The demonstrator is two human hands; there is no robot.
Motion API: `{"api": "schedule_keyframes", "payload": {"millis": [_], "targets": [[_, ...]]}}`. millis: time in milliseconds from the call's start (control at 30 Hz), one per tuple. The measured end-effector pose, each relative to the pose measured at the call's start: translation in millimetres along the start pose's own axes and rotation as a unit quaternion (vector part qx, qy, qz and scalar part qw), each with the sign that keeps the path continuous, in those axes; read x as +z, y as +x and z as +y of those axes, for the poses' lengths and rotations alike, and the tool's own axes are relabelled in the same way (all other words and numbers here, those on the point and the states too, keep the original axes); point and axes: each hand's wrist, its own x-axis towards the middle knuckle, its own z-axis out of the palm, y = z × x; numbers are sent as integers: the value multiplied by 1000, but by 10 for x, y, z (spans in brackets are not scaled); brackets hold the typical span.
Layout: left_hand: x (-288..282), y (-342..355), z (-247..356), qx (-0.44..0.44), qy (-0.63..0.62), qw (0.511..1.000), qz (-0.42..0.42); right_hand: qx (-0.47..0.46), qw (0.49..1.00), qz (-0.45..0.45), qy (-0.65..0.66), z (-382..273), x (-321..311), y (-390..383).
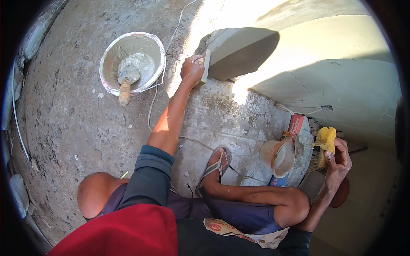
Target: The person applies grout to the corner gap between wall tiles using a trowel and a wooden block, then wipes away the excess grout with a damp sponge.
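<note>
My left hand reaches forward, its fingers closed round a flat cream-coloured plastering float. The float stands on edge beside the end of the smooth plastered wall; whether it touches the wall I cannot tell. At the right, my right hand pinches a yellow sponge between thumb and fingers. Left of my left hand sits a round bucket with pale, wet paste inside. A trowel rests in it, blade in the paste and wooden handle over the near rim.
A small plaster-smeared tub lies tilted near my right knee, beside a red-and-white bag. Thin white cable winds across the rough concrete floor. My sandalled foot is between my hands. Bright sunlight falls on part of the wall.
</note>
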Motion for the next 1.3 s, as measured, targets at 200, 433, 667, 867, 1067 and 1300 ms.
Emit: {"api": "schedule_keyframes", "payload": {"millis": [200, 433, 667, 867, 1067, 1300], "targets": [[-583, -296, 1558, 117, -327, 927, -145, 11, 1000, -23, -6, -65, 285, 185], [-1561, -222, 1465, 238, 288, 922, 100, -118, 974, -177, -72, -733, 1109, 478], [-2149, -754, 298, 155, -322, 915, 188, -452, 832, -237, -218, -1077, 3121, 1574], [-2101, -980, -307, 63, -370, 905, 200, -320, 778, -364, -399, -486, 4475, 2232], [-2212, -905, -157, 76, -399, 894, 191, -325, 761, -401, -392, -86, 4785, 2209], [-2403, -578, 614, 179, -409, 883, 142, -347, 686, -411, -490, -356, 4525, 2095]]}}
